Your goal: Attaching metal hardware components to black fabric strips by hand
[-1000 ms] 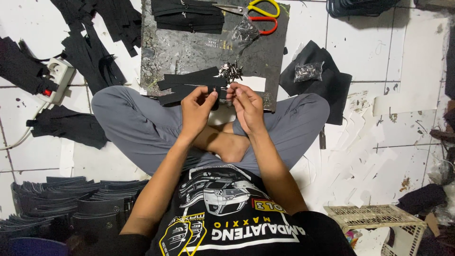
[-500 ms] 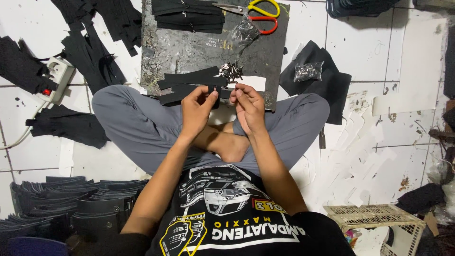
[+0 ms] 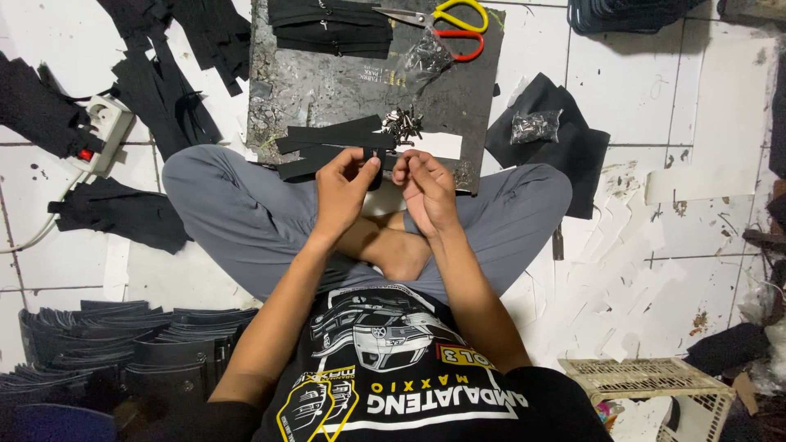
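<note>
I sit cross-legged on a white tiled floor. My left hand (image 3: 344, 187) and my right hand (image 3: 426, 188) meet over my lap and pinch a small black strap piece (image 3: 377, 160) between their fingertips. Just beyond the hands lie long black straps (image 3: 327, 135) and a small heap of metal rivets (image 3: 401, 124) on a dark work board (image 3: 327, 82). A white card (image 3: 438, 145) lies beside the rivets.
Yellow-and-red scissors (image 3: 458, 24) and a clear bag of metal parts (image 3: 426, 53) lie at the board's far end. Another small bag (image 3: 534, 127) rests on black fabric at right. A power strip (image 3: 102, 131) sits left; stacked black pieces (image 3: 123, 344) near left; a pale basket (image 3: 647, 385) near right.
The hands have shifted only slightly while working the small black piece; the fingers have closed a little tighter together. Nothing else has moved.
</note>
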